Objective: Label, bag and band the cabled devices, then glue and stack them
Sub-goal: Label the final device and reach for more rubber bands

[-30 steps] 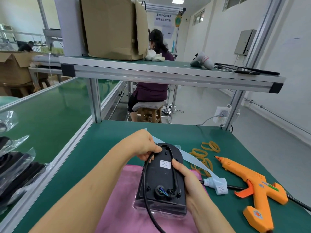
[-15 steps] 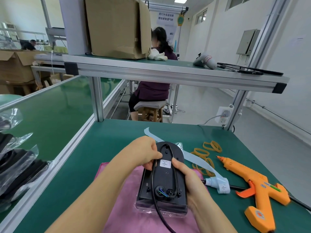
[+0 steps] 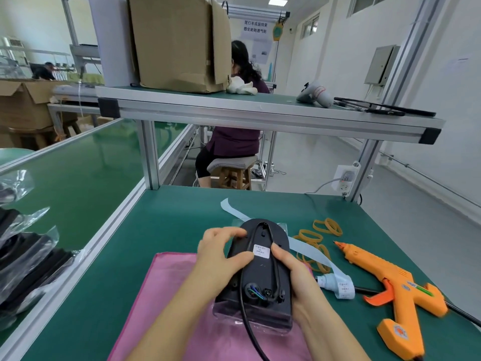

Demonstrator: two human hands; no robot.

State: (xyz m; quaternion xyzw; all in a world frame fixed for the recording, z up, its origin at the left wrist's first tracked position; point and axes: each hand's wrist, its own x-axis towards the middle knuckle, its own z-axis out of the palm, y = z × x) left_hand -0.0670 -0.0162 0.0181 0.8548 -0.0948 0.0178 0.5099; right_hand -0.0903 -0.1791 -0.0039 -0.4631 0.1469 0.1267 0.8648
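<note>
A black cabled device [image 3: 257,280] lies back-up over a pink cloth [image 3: 171,290], with a small white label [image 3: 261,250] stuck on it and a black cable [image 3: 246,321] looping round its back. My left hand [image 3: 221,254] grips its left side, fingers curled over the top and thumb by the label. My right hand [image 3: 294,277] holds the right edge, thumb touching the label. Clear plastic bag material [image 3: 260,327] shows under the device's near end.
An orange glue gun [image 3: 390,290] lies to the right. Several tan rubber bands [image 3: 316,235] and a pale blue label backing strip [image 3: 307,252] lie behind the device. Bagged black devices [image 3: 23,259] are piled at the left on the conveyor. A shelf [image 3: 260,113] crosses overhead.
My left hand has shifted from the device's top end to its left side, thumb now by the label. The device sits slightly further forward on the cloth.
</note>
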